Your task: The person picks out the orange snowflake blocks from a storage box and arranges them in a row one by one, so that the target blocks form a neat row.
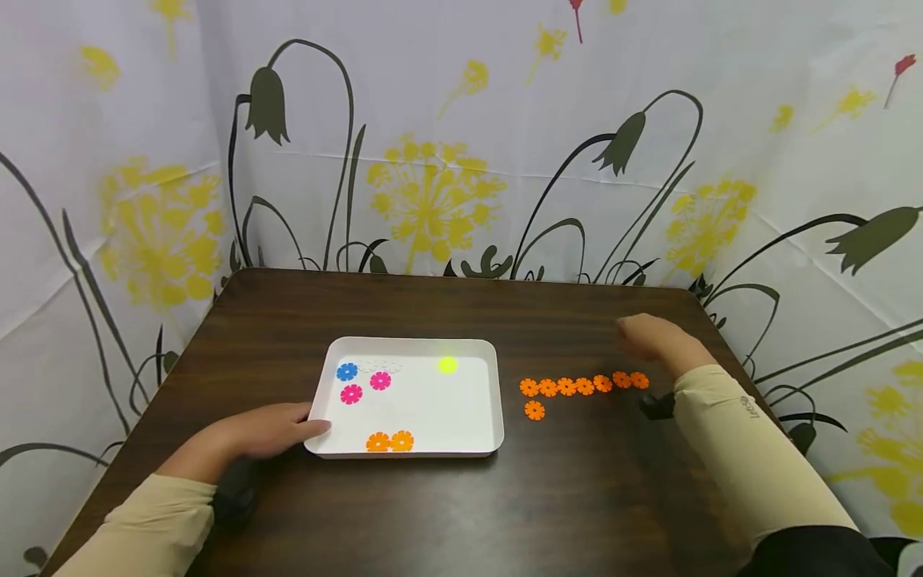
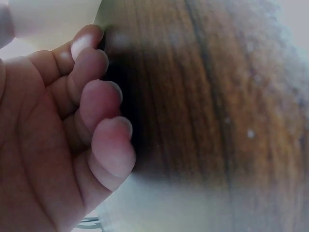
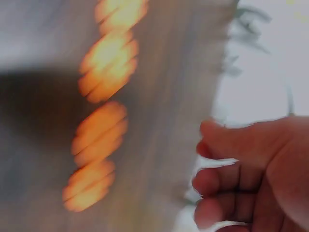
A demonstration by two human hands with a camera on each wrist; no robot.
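Observation:
A shallow white tray lies on the table, and my left hand grips its left edge, thumb over the rim. In the left wrist view the fingers are curled close to the wood. Inside the tray are a blue flower-shaped disc, two pink ones, a yellow disc and two orange ones. Right of the tray, several orange flower-shaped discs form a row, with a single orange disc below. My right hand hovers beyond the row's right end, fingers loosely bent, nothing visible in them.
The dark wooden table carries everything. Behind it and along both sides hangs a white curtain printed with yellow flowers and dark stems. A black strap device sits under the right wrist.

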